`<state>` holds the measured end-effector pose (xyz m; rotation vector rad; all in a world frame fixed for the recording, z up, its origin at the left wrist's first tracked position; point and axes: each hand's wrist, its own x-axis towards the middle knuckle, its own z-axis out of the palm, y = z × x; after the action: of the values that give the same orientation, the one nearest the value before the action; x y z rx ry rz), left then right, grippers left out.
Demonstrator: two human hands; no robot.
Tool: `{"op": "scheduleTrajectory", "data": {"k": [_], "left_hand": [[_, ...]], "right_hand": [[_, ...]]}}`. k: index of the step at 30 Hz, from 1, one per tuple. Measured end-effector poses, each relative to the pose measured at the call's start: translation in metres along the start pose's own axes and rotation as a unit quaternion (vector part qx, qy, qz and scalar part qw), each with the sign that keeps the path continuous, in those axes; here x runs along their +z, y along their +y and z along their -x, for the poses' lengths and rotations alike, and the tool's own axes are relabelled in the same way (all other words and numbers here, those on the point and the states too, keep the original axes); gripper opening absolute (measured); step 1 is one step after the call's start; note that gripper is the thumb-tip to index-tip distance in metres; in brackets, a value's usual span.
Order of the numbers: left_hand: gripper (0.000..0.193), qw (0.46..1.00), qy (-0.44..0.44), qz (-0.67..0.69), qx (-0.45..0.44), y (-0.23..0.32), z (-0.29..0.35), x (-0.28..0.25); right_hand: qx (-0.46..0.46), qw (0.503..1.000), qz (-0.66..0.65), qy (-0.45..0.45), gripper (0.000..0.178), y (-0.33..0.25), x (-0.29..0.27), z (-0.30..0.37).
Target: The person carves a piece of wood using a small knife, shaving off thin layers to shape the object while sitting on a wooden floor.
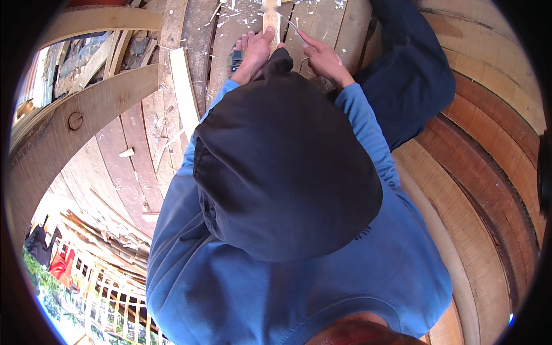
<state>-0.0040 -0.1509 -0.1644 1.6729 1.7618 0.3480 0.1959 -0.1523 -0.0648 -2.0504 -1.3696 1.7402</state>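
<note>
My left hand [256, 56] is closed on a pale wooden strip [270, 22] at the top of the view, its thumb lying along the wood. To the right, my right hand [325, 58] grips a thin-bladed knife [294, 27]; the handle is hidden in the fingers. The blade slants up and left toward the strip's right edge, and whether it touches the wood is unclear. Beside my left hand shows a dark buckled strap [236, 60], which looks like part of a sandal. Both forearms are in blue sleeves.
Wood shavings [230, 12] lie scattered over the plank floor [118, 152]. A loose pale board [183, 86] rests left of my arm. Curved timbers [86, 109] cross the left side, and stacked boards [471, 184] line the right. My bent leg [408, 75] is in dark trousers.
</note>
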Motion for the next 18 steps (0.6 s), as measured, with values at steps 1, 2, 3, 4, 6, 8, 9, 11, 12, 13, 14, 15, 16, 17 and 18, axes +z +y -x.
{"op": "scheduleTrajectory", "data": {"k": [1, 2, 3, 4, 6, 8, 9, 11, 12, 13, 14, 15, 16, 17, 18], "left_hand": [[0.058, 1.000, 0.002, -0.006, -0.001, 0.001, 0.000, 0.000], [0.058, 1.000, 0.000, -0.007, -0.001, 0.000, -0.001, 0.002], [0.057, 1.000, -0.001, -0.003, 0.001, -0.002, -0.001, 0.003], [0.057, 1.000, -0.002, 0.001, 0.002, -0.004, -0.002, 0.005], [0.055, 1.000, -0.012, 0.017, 0.006, -0.004, -0.002, 0.004], [0.054, 0.999, -0.033, 0.033, 0.007, 0.001, -0.002, -0.003], [0.053, 0.999, -0.038, 0.035, 0.007, 0.001, -0.002, -0.003], [0.052, 0.999, -0.039, 0.030, 0.004, -0.001, -0.005, -0.001], [0.052, 0.999, -0.036, 0.032, 0.003, -0.004, -0.005, 0.001], [0.052, 0.999, -0.033, 0.033, 0.002, -0.006, -0.006, 0.003], [0.052, 0.999, -0.031, 0.043, 0.002, -0.006, -0.005, 0.004], [0.052, 0.999, -0.022, 0.038, 0.005, -0.008, -0.005, 0.006], [0.053, 0.999, -0.014, 0.033, 0.008, -0.010, -0.006, 0.008], [0.053, 1.000, 0.000, 0.013, 0.014, -0.012, -0.006, 0.011], [0.053, 1.000, 0.003, 0.011, 0.013, -0.015, -0.006, 0.013]], "right_hand": [[0.011, 1.000, -0.021, 0.002, 0.048, 0.001, 0.000, 0.000], [0.010, 1.000, -0.029, 0.000, 0.049, -0.001, 0.000, 0.001], [0.009, 0.999, -0.036, -0.001, 0.049, -0.002, 0.000, 0.003], [0.008, 0.999, -0.044, -0.003, 0.050, -0.003, 0.000, 0.003], [0.013, 0.999, -0.032, -0.007, 0.050, -0.004, 0.001, 0.002], [0.016, 0.999, -0.030, -0.015, 0.049, -0.004, 0.001, 0.001], [0.018, 0.999, -0.033, -0.020, 0.049, -0.003, 0.001, 0.000], [0.015, 0.999, -0.026, -0.018, 0.049, -0.003, 0.001, 0.000], [0.011, 1.000, -0.017, -0.011, 0.049, -0.005, 0.003, 0.001], [0.006, 1.000, -0.007, -0.004, 0.048, -0.006, 0.004, 0.001], [0.008, 1.000, -0.004, -0.003, 0.048, -0.007, 0.004, 0.002], [0.009, 1.000, -0.001, -0.003, 0.048, -0.010, 0.004, 0.004], [0.010, 1.000, 0.002, -0.003, 0.048, -0.011, 0.003, 0.004], [0.010, 1.000, 0.010, -0.004, 0.048, -0.011, 0.003, 0.004], [0.010, 1.000, 0.018, -0.005, 0.048, -0.011, 0.002, 0.003]]}}
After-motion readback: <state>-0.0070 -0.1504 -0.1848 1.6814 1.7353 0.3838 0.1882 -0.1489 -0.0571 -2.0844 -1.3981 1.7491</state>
